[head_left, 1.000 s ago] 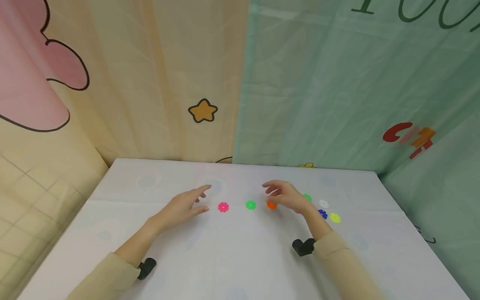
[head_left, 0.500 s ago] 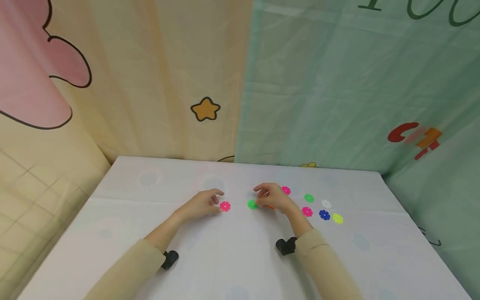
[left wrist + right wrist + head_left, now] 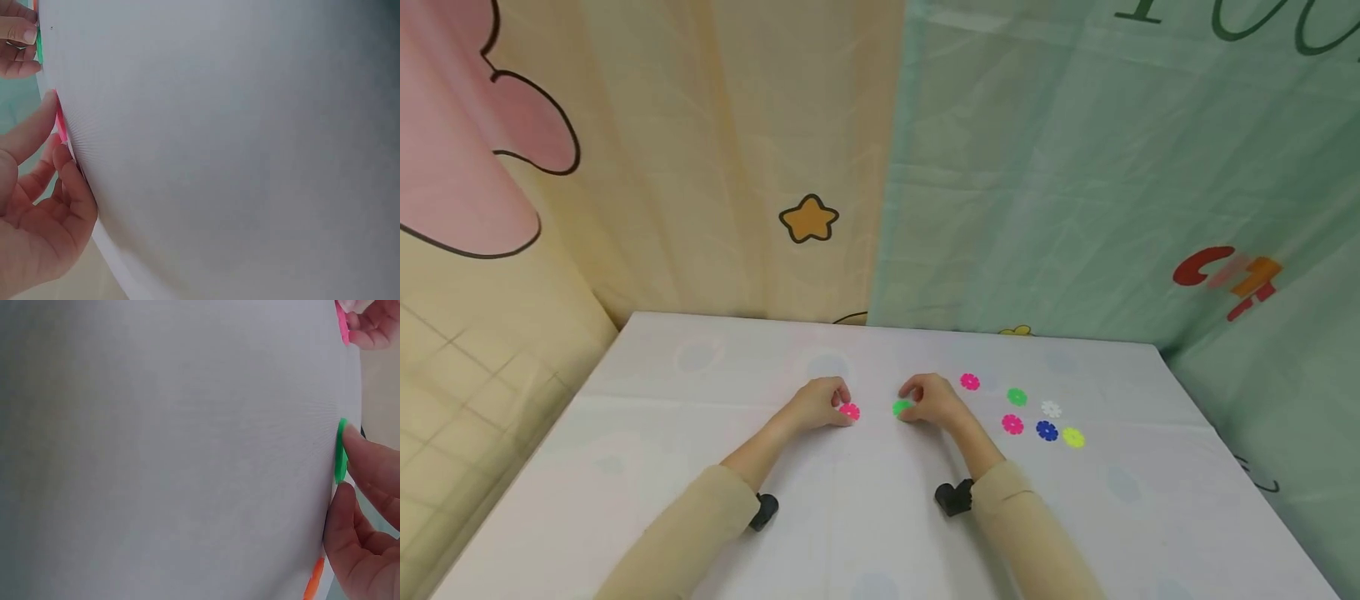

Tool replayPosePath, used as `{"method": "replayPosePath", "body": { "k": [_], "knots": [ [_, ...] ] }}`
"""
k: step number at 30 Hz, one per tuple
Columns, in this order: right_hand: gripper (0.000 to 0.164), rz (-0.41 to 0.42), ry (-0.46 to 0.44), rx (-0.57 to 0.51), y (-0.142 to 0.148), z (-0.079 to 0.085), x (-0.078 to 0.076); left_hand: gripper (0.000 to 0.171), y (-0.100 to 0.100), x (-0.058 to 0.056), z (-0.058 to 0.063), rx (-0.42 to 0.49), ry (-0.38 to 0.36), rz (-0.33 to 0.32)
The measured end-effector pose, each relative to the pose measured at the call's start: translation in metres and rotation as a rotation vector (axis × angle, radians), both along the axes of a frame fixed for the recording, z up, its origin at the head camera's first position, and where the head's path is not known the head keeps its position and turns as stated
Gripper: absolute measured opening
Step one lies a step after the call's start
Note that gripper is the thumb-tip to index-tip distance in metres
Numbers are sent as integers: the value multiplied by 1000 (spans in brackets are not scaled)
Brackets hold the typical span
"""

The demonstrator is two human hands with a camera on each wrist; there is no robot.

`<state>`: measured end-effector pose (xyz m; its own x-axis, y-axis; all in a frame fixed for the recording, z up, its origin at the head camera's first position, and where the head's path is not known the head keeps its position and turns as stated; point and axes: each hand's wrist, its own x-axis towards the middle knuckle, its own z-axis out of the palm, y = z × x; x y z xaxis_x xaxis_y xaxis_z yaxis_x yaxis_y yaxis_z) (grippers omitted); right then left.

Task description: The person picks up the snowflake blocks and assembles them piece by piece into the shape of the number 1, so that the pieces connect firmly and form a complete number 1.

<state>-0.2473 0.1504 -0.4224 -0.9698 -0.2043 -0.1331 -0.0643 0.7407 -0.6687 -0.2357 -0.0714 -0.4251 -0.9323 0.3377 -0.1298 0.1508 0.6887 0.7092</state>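
Note:
On the white table lie two notched, flower-shaped plastic discs, one in reach of each hand. My left hand (image 3: 817, 405) pinches the pink disc (image 3: 850, 412) by its edges between thumb and fingertips. In the left wrist view, that pink disc (image 3: 61, 122) lies flat, bridged by the thumb and fingers. My right hand (image 3: 934, 400) has its thumb and finger at opposite edges of the green disc (image 3: 340, 452), which also lies flat. Beside the right fingers is an orange disc (image 3: 314, 579), hidden under the hand in the head view.
Right of the right hand lie several more discs: two pink (image 3: 970, 382), a second green disc (image 3: 1017, 397), a white disc (image 3: 1051, 409), a blue disc (image 3: 1047, 431) and a yellow disc (image 3: 1073, 437). Printed curtains (image 3: 1045, 192) hang behind the table (image 3: 865, 517).
My left hand has moved right and its fingers have closed on the pink disc. The right hand has moved left, past the orange disc, and taken hold of the green one.

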Motion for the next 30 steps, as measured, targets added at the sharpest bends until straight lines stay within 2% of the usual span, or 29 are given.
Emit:
{"method": "replayPosePath", "body": {
  "k": [8,14,20,25,30],
  "knots": [
    [23,21,11,18,-4,0,1,24,2,2,2,-20,19,22],
    [26,39,26,-2,-5,0,3,25,4,4,3,-3,31,42],
    [28,27,34,-45,-5,1,6,27,5,8,3,16,91,34],
    [21,-12,-16,-159,-1,-3,6,28,6,8,1,33,123,32],
    [17,-35,-94,-288,6,-6,8,24,6,7,0,100,60,55]
  ]
}}
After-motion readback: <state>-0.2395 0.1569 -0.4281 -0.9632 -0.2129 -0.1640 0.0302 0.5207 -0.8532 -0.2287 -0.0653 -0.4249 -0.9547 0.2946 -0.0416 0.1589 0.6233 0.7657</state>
